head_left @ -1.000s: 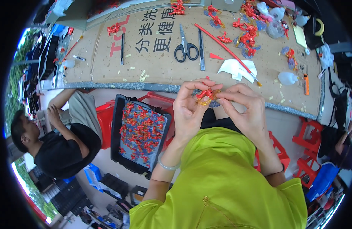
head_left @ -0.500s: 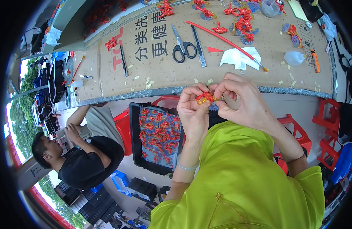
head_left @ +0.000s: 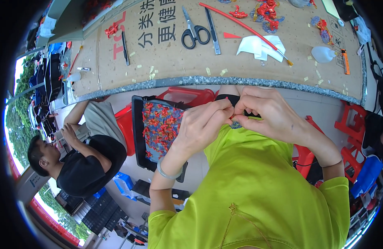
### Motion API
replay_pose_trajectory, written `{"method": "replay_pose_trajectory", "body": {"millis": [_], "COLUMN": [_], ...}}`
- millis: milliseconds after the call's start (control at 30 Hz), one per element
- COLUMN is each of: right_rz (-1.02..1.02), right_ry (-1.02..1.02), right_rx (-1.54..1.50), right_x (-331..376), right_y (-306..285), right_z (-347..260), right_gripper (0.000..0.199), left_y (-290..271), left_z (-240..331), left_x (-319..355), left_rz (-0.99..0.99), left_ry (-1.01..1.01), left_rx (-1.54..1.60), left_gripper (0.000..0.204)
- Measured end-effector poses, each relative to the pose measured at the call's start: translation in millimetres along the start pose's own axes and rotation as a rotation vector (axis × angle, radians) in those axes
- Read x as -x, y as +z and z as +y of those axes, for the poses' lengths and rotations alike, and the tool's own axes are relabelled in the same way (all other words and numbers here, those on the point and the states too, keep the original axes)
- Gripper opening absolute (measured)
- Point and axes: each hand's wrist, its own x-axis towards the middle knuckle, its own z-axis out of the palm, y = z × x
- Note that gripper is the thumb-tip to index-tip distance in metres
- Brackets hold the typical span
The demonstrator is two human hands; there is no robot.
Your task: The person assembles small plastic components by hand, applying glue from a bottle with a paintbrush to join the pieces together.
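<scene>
My left hand (head_left: 204, 124) and my right hand (head_left: 266, 114) meet in front of the bench edge, above my lap. Between their pinched fingertips is a small red plastic figurine (head_left: 236, 124) with a translucent blue part. My fingers cover most of it; only bits of red and blue show. The left hand is turned with its back up, fingers curled over the figurine. From the other side, thumb and forefinger of the right hand press on it. Beside my left forearm stands a black crate (head_left: 139, 124) filled with similar red and blue figurines (head_left: 160, 124).
The cardboard-covered bench (head_left: 175, 62) holds scissors (head_left: 194, 35), a utility knife (head_left: 213, 33), a red paintbrush (head_left: 249, 31), white tissue (head_left: 257, 47), a small bottle (head_left: 323, 54) and more figurines (head_left: 267, 14). Red stools (head_left: 349, 124) stand below. A person in black (head_left: 85, 166) sits at the left.
My hands have drawn slightly down and closer together. The left hand has rolled over, hiding most of the figurine. The view has shifted, so the bench sits higher.
</scene>
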Motion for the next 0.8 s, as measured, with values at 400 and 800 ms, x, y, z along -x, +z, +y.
{"method": "replay_pose_trajectory", "body": {"millis": [400,800], "right_rz": [-0.120,-0.218], "right_ry": [0.200,0.250], "right_rx": [-0.329,-0.511], "right_x": [17,25], "right_y": [3,10], "right_z": [0,1], "right_gripper": [0.012,0.011], "left_y": [13,29], "left_z": [3,7], "left_x": [11,30], "left_rz": [-0.056,-0.012], "left_ry": [-0.189,-0.333], "left_rx": [0.349,0.774], "left_gripper": [0.023,0.023]}}
